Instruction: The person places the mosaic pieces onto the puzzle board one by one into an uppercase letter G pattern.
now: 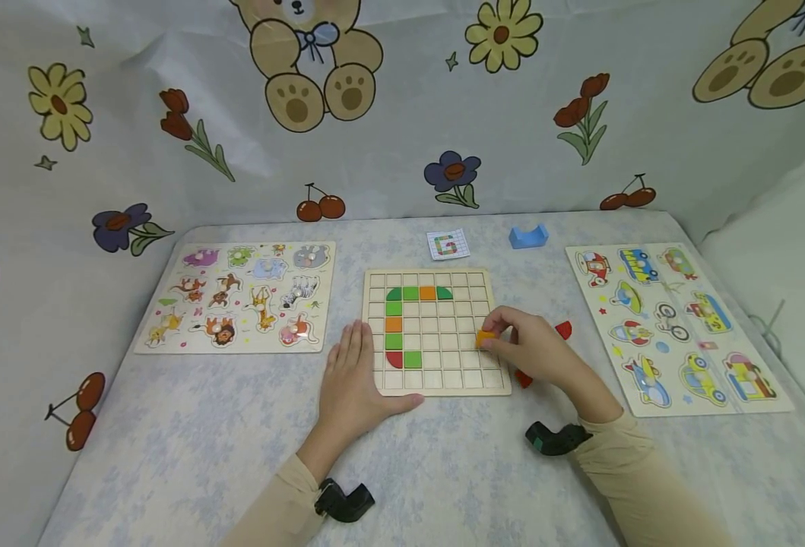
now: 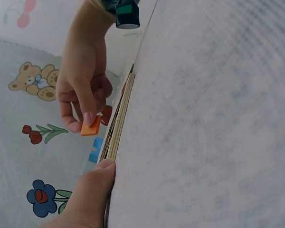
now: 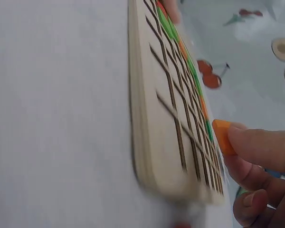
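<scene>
Right hand pinching orange tile tilted on edge over grid board, left hand flat beside board

Bare table cloth lies open in front of the grid board. Animal puzzle and vehicle puzzle flank it; red pieces sit just beside its right edge.
</scene>
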Tool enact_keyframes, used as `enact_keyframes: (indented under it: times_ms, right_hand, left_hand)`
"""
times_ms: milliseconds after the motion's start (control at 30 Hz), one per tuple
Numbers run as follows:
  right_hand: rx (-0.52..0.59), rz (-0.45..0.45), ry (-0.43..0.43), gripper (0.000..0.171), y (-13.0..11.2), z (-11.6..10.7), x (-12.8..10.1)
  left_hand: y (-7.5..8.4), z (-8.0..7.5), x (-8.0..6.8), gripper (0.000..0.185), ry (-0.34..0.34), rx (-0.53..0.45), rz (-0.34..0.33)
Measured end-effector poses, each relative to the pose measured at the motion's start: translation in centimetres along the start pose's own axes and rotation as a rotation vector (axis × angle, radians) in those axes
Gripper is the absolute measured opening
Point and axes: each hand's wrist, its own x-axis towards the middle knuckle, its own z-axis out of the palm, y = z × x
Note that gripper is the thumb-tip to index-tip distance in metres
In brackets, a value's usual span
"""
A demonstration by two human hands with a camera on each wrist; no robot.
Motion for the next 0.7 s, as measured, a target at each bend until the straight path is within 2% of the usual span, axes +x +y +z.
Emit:
enact_keyframes:
  times_ms: [167,333,700]
  right_hand:
    - [0.037,-0.04,-0.046,0.013,-2.1,2.3,0.9]
    - [0.017,-0.076,-0.078,0.013,-3.2,4.0,1.6]
    - [-0.039,-0.135,-0.083,0.01,-4.0,5.4,1.9]
  left_hand:
    - [0.0,0.0,0.0,0.142,-0.006,0.001,-0.005]
    - [0.1,-0.1,0.1,0.142,-0.011,0.01,-0.005]
    - [0.1,-0.2,0.0,0.142,-0.017,0.001,-0.009]
